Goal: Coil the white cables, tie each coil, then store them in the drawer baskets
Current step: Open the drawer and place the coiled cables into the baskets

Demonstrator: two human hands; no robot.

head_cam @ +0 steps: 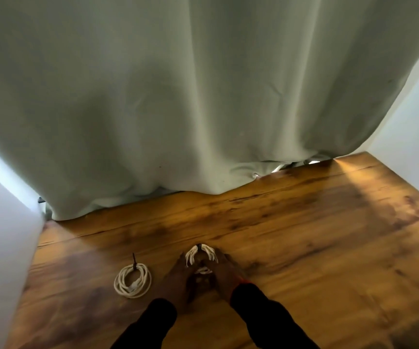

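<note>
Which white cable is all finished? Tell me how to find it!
Look at the wooden table in front of the grey-green curtain. Left of the left hand lies a round coil, flat and alone, a dark tie sticking up. The other coil is held in both hands.

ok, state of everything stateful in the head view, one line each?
Coil on the table: wound, dark tie around it, lying flat, untouched.
Coil in hand: bunched, dark tie at its top, gripped from both sides.
Left hand: holds the coil's left side.
Right hand: holds the coil's right side.
Curtain: drawn, hem resting on the tabletop.
Drawer baskets: not in view.
</note>
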